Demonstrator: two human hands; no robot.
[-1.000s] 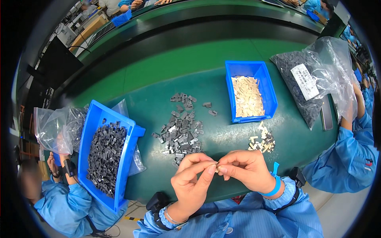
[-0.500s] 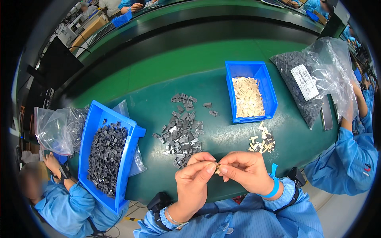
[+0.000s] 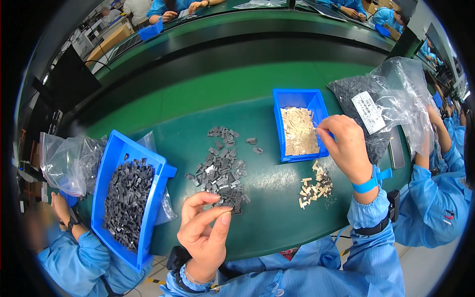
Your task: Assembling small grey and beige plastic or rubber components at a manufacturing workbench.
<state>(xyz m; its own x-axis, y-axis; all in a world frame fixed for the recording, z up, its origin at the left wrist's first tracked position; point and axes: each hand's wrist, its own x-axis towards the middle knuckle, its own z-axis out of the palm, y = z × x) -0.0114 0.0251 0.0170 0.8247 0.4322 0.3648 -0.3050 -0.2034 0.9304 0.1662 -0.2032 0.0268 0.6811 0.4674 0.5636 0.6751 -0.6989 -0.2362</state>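
My left hand [image 3: 205, 232] is pinched closed at the front of a loose pile of small dark grey plastic parts [image 3: 225, 171]. What lies between its thumb and index finger is too small to make out. Over the right rim of a blue bin [image 3: 299, 94] is my right hand [image 3: 346, 143], its thumb and index finger drawn together. Anything in that pinch is hidden. Thin cream-coloured pieces [image 3: 298, 133] fill the bin. A smaller scatter of cream and dark pieces [image 3: 316, 185] lies on the green table just in front of it.
A large blue tray [image 3: 161, 168] of dark grey parts stands tilted at left, beside clear plastic bags [image 3: 62, 163]. At right are a bag of dark parts [image 3: 363, 106] and a phone [image 3: 397, 152]. Co-workers sit on both sides and across the green table [image 3: 198, 119].
My hands have parted from their shared pinch on a small piece. The right has moved up and right to the blue bin; the left has shifted slightly left and down.
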